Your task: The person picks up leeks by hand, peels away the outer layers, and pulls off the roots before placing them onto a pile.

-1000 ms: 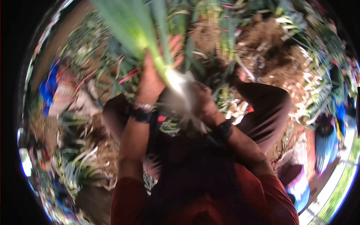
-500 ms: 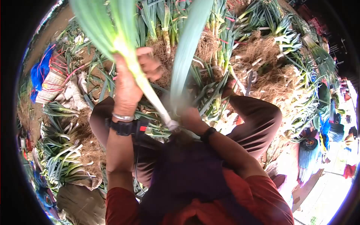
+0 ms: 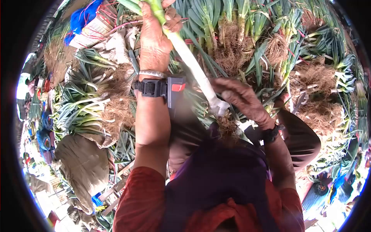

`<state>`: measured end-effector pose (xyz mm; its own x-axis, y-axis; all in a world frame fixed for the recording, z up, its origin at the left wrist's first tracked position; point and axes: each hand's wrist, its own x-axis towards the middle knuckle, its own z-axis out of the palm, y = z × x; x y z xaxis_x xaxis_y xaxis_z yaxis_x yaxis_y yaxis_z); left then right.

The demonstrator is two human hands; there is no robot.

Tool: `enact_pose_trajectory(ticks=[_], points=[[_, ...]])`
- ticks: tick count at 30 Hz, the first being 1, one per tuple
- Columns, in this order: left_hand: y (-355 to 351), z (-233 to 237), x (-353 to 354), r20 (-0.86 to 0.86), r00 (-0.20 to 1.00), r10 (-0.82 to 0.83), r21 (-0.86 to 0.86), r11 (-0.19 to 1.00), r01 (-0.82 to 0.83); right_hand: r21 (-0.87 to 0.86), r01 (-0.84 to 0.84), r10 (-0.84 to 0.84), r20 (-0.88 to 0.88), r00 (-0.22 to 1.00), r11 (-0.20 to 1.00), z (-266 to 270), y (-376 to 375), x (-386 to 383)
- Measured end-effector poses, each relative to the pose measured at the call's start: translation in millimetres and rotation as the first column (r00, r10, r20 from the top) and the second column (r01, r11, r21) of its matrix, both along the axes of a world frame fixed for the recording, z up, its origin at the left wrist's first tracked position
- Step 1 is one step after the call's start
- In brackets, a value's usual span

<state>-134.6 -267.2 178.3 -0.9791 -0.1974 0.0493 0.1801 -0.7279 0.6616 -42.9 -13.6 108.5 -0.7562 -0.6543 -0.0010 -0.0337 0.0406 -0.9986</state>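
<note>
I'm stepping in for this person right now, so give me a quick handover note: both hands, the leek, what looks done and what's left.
Left hand: closed around the upper part of the leek, where white turns to green, holding it at a slant.
Right hand: fingers closed on the leek's lower white end, just above the roots.
Around: bundled leeks ahead, a loose pile to the left.
Done: the white shaft looks clean and smooth.
Left: the roots are on the end, and a shred of thin skin seems to hang by the right fingers.
</note>
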Motion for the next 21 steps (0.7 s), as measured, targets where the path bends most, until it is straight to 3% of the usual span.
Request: enact_pose_trajectory(ticks=[3, 4, 7, 11, 13, 14, 17, 19, 21], points=[[-7.3, -4.3, -1.8, -0.059, 0.995, -0.082, 0.052, 0.995, 0.086, 0.175, -0.038, 0.054, -0.087, 0.995, 0.984, 9.3, 1.8, 18.8], [-8.5, -3.4, 3.4, -0.074, 0.991, -0.108, 0.087, 0.99, 0.114, 0.117, -0.069, 0.078, -0.072, 0.994, 0.991, 15.5, 2.5, 24.1], [-15.0, -16.1, -6.4, 0.036, 0.995, 0.089, -0.043, 0.995, -0.087, 0.115, 0.246, -0.232, -0.126, 0.965, 0.962, 14.2, -14.5, 56.3], [32.5, -8.3, 8.1, 0.073, 0.991, 0.108, -0.094, 0.99, -0.101, 0.067, 0.324, -0.276, -0.381, 0.882, 0.944, -2.1, -4.2, 28.7], [46.3, -31.2, 8.3, 0.172, 0.985, 0.004, -0.04, 0.999, 0.003, 0.098, 0.315, -0.248, -0.418, 0.874, 0.944, 1.6, 0.3, 31.9], [46.0, -40.7, 7.7, 0.118, 0.991, -0.056, 0.019, 0.998, 0.054, 0.13, 0.309, -0.233, -0.409, 0.883, 0.942, 3.6, 3.5, 37.0], [21.9, -36.7, -3.2, 0.286, 0.957, 0.047, -0.214, 0.977, 0.016, 0.342, 0.334, -0.155, -0.456, 0.876, 0.879, -13.6, 44.3, 65.9], [4.6, -34.6, -10.3, 0.315, 0.934, 0.168, -0.175, 0.978, -0.117, 0.315, 0.31, -0.071, -0.589, 0.805, 0.897, -32.9, 91.7, 99.7], [4.3, -42.9, -12.2, 0.214, 0.963, 0.163, -0.057, 0.986, -0.154, 0.429, 0.395, -0.271, -0.322, 0.907, 0.812, -26.6, 117.1, 123.0]])
